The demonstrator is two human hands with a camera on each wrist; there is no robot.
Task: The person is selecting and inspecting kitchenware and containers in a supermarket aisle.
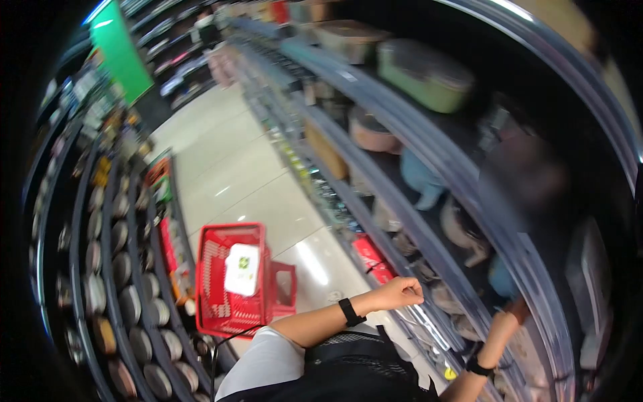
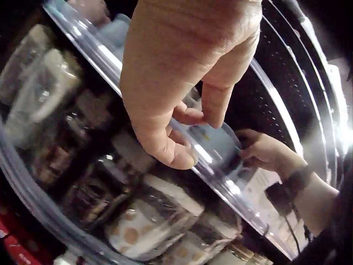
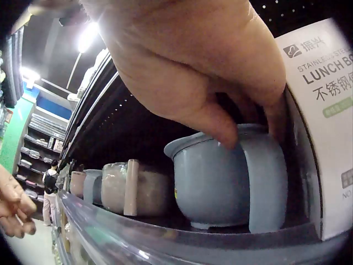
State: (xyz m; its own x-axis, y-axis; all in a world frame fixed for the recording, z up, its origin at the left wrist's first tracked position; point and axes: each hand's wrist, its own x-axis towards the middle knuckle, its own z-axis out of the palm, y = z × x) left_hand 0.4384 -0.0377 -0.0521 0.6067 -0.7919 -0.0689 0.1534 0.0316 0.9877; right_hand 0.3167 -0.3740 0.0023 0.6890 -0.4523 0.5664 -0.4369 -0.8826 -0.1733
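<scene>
A blue handled cup [image 3: 212, 182] with a flared, spouted rim stands on a shelf in the right wrist view. My right hand [image 3: 193, 72] reaches over it from above, thumb at the rim and fingers on the far side of the handle's top, pinching it. Behind the handle, those fingertips are partly hidden. My left hand [image 1: 400, 293] hovers in front of the shelves with loosely curled fingers and nothing in them. A white lunch box carton [image 3: 325, 121] stands right of the blue cup, and a wrapped beige handled cup [image 3: 149, 187] stands left of it.
On the aisle floor, a red shopping basket [image 1: 202, 281] contains a white package [image 1: 242, 269]. A transparent shelf lip [image 3: 127, 243] runs along the shelf front. Wrapped dotted cups [image 2: 138, 226] sit one shelf lower. Across the aisle are more stocked shelves [image 1: 114, 254]. Farther off stands a person [image 3: 51, 185].
</scene>
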